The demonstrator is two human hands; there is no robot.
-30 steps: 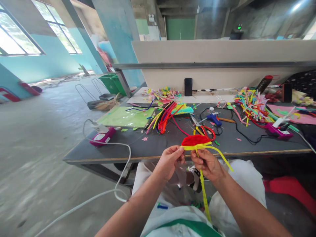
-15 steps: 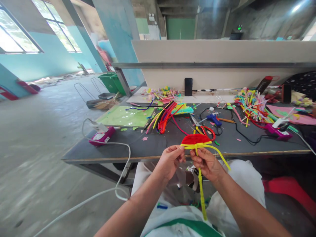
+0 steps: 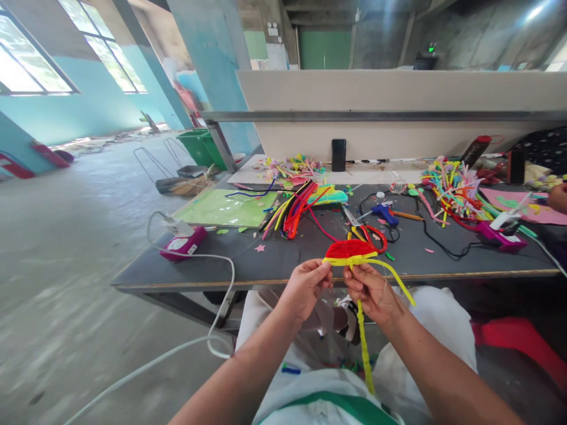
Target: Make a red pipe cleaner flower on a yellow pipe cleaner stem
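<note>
Just over the table's front edge I hold a fuzzy craft piece made of pipe cleaners: a red half-round [image 3: 348, 249] edged below with yellow pipe cleaner [image 3: 359, 258]. My left hand [image 3: 309, 287] is closed, thumb and forefinger pinching the yellow edge at its left end. Under the middle, my right hand [image 3: 370, 290] pinches the yellow pipe cleaner where it joins the stem. That twisted yellow stem [image 3: 364, 348] hangs down over my lap. One loose yellow end curves out to the right above my right hand. The fingertips partly hide the joint.
Behind the piece lie orange-handled scissors [image 3: 376, 239], a blue glue gun [image 3: 384, 213] and a bundle of pipe cleaners [image 3: 295, 212]. Purple power sockets [image 3: 182, 243] sit at left and right, with a white cable [image 3: 233, 277] over the edge. Another person's hand [image 3: 559, 198] shows far right.
My hands keep their pinch in nearly the same place; the craft piece has shifted very slightly. Another person's hand has come into view at the right edge.
</note>
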